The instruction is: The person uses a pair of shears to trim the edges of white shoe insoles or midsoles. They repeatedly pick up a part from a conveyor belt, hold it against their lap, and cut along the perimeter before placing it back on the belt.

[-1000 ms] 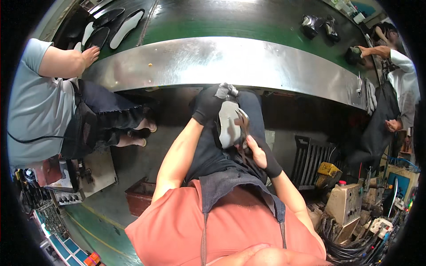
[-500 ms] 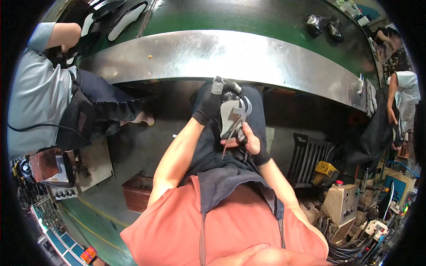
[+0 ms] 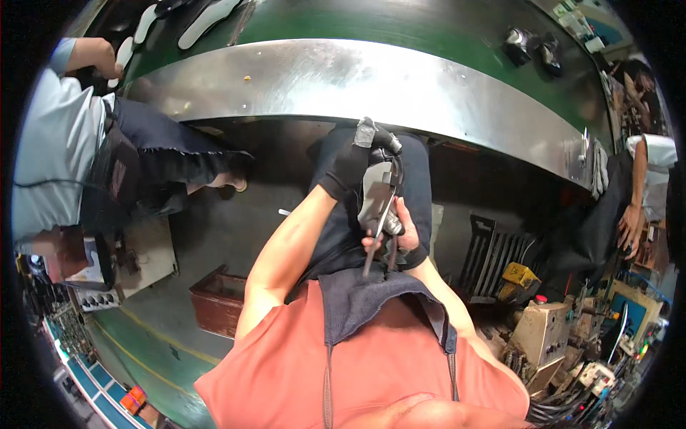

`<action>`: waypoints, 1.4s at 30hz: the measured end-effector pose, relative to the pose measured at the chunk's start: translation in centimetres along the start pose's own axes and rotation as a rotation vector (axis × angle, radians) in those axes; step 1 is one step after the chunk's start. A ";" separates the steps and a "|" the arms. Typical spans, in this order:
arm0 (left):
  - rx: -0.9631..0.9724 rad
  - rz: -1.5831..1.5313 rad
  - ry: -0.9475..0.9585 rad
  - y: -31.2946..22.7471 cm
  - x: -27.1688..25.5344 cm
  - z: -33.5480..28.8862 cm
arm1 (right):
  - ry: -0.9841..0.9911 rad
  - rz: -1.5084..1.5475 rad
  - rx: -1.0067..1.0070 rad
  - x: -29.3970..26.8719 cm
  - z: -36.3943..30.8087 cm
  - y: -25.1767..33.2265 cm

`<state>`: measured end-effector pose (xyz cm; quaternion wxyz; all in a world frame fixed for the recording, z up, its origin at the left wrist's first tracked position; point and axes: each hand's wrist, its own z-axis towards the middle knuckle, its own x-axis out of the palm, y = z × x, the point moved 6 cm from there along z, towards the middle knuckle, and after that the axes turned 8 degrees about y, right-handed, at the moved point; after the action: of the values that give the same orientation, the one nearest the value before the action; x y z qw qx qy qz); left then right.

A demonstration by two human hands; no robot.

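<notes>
Fingers of the left hand are gripping the far end of a shoe over the lap, right hand clasping pincers, the shoe seeming stiff, light and best held at that end.

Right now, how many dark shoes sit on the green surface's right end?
2: one shoe and, right of it, a second shoe, beyond the metal strip; more may be hidden.

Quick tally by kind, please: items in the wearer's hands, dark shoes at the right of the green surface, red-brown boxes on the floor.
Grey-soled shoe in the left hand: 1
Pincers in the right hand: 1
Dark shoes on the green surface: 2
Red-brown box: 1
Total: 5
</notes>
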<state>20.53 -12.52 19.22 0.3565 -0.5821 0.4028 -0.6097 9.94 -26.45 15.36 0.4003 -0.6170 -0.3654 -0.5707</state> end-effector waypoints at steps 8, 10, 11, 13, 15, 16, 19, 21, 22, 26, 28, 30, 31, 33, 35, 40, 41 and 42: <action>-0.022 0.132 -0.111 -1.2 0.3 -0.7 | -0.461 -1.481 0.521 7.4 -0.1 9.5; 0.004 0.039 -0.080 -0.8 0.8 0.0 | -0.397 -0.762 0.483 2.7 -0.7 7.5; 0.018 0.034 -0.059 -0.6 0.7 0.2 | -0.146 -0.602 0.355 0.4 -1.0 5.7; 0.040 0.028 -0.037 -0.1 0.3 0.1 | -0.077 -0.217 0.172 1.2 -0.3 2.1; 0.008 0.008 -0.041 0.6 -1.0 -0.2 | -0.533 -0.692 0.438 4.0 -0.7 4.8; -0.002 0.033 -0.029 0.4 -1.0 -0.6 | -0.516 -0.946 0.475 6.3 -0.6 6.3; 0.042 0.107 -0.020 0.2 0.4 0.3 | -0.429 -1.497 0.659 9.2 0.7 9.9; 0.044 0.138 -0.040 -0.1 1.0 0.6 | -0.447 -1.506 0.643 9.5 0.9 10.1; 0.028 0.152 -0.066 -0.9 1.0 0.7 | -0.485 -1.375 0.552 9.4 1.0 9.4; 0.086 0.177 -0.070 -1.2 0.6 0.7 | -0.592 -0.932 0.429 8.2 -0.1 7.3; 0.117 0.230 -0.063 -1.2 0.6 0.7 | -0.575 -0.880 0.466 7.8 -0.9 7.4; 0.112 0.206 -0.069 -1.0 0.3 0.4 | -0.482 -1.147 0.481 8.8 -0.4 7.5; 0.112 0.195 -0.072 -1.0 0.1 0.4 | -0.430 -1.281 0.486 9.8 0.2 7.7; 0.138 0.234 -0.082 -1.1 -0.4 0.6 | -0.606 -1.774 0.344 10.0 0.4 7.5; 0.155 0.263 -0.073 -0.6 -0.4 1.0 | -0.633 -1.995 0.029 5.2 0.3 6.6; 0.011 -0.055 -0.130 1.4 -0.9 0.2 | -0.558 -2.053 -0.203 2.1 0.6 4.5; 0.063 0.015 -0.111 1.5 -1.6 -0.3 | -0.568 -1.968 -0.102 3.7 0.5 4.6; 0.114 0.080 -0.086 1.2 -1.8 -0.6 | -0.585 -1.883 -0.004 4.9 0.2 4.3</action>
<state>19.98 -11.33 17.34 0.4299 -0.5700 0.3748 -0.5915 14.37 -28.07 19.90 -0.3249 -0.1914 -0.7910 -0.4819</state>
